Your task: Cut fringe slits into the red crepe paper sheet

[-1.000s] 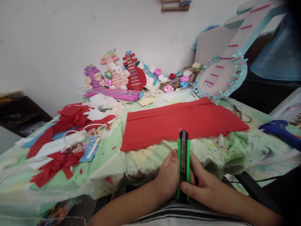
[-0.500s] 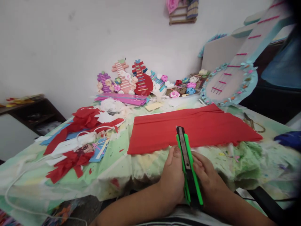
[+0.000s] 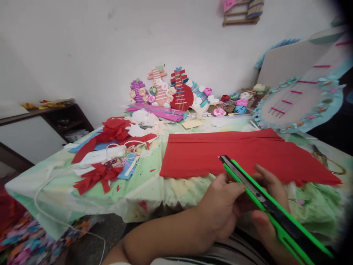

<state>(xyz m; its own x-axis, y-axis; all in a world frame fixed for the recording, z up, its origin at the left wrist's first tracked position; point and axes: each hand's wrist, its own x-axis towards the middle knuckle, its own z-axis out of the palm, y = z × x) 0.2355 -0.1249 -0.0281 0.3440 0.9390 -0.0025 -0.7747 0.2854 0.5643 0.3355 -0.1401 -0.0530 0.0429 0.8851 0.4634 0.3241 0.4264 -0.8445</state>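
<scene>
A green and black utility knife is held above the table's near edge, its blade end pointing away and to the left. My left hand is closed, with thumb and fingers pinching the knife's side near the front. My right hand is around the handle, its thumb on the near side and fingers on the far side. Behind the knife tip lies a folded sheet of red crepe paper, flat on the table and apart from both hands.
Red scraps, white and blue pieces and a white cord lie left on the patterned tablecloth. Scissors rest to the right. Small decorated paper guitars stand along the wall, with a large light-blue one at right.
The knife has swung from nearly upright to a slant toward the left, its handle now to the right. My right hand's fingers have spread around it. The view has turned left.
</scene>
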